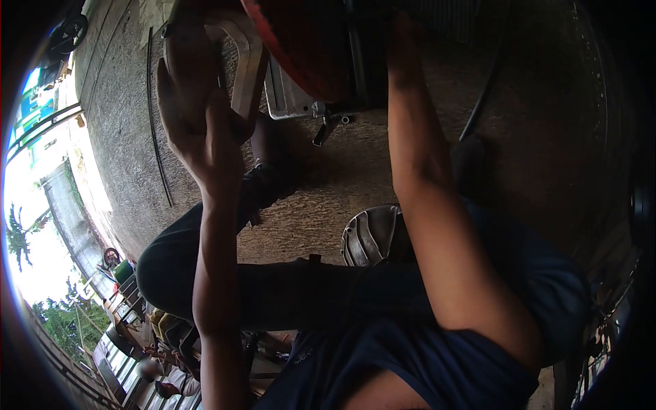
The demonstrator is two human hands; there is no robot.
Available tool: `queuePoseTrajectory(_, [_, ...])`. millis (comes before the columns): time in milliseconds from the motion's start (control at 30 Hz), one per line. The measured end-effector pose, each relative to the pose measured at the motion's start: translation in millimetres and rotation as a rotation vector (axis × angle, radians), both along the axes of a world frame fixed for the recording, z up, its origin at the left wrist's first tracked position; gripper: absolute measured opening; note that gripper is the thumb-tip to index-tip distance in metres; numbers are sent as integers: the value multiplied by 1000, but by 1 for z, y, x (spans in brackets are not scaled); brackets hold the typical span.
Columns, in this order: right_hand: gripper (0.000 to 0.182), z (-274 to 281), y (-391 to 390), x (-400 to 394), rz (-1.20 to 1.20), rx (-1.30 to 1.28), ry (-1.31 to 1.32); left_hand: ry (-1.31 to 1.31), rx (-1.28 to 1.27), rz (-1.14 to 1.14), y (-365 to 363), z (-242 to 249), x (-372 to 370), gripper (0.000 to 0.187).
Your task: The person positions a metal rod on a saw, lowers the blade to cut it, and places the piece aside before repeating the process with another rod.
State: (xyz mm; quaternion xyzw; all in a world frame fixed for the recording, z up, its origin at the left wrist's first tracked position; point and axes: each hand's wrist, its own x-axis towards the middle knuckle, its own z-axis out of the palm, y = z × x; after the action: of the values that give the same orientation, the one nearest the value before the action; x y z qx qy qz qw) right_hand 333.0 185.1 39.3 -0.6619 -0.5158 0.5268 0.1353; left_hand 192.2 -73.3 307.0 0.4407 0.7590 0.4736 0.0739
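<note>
Across most of the view spreads a rough brown floor [301, 219], seen from above, with the wearer's bent legs in dark trousers [328, 290] crossing the lower middle. Both bare arms reach up to a machine assembly at the top centre. Its largest visible piece is a red curved part [294, 48], worn dark along its edge. To the left of that is an angular metal frame [249, 75], and just below, partly covered, a flat metal casing [285, 96]. The left hand [208, 133] lies against the frame, its fingers close together and the thumb apart; shadow hides whether they clamp it. The right hand [403, 31] is at the right side of the assembly, too dark to tell how its fingers stand. By the look of it, both hands are busy at the assembly, a position that calls for even support from each side and care around the small lever [324, 126] below the casing. Nearer the knees is a round ribbed metal cover [372, 236], apart from both hands. Smallest, at lower left, is another person [171, 389].
</note>
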Motion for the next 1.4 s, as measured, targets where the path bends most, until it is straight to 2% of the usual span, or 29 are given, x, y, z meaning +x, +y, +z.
queuePoseTrajectory(400, [64, -2, 1, 0, -27, -1, 15, 27, 12, -12, 1, 0, 0, 69])
queuePoseTrajectory(1000, [63, -8, -3, 3, -72, -18, 37, -94, 45, 3, 4, 3, 4, 66])
queuePoseTrajectory(1067, [63, -8, -4, 1, -75, -19, 40, -14, 53, -39, 2, -1, -2, 65])
queuePoseTrajectory(1400, [63, -8, -5, 0, -96, -23, 54, 15, 35, -20, 2, 0, 1, 65])
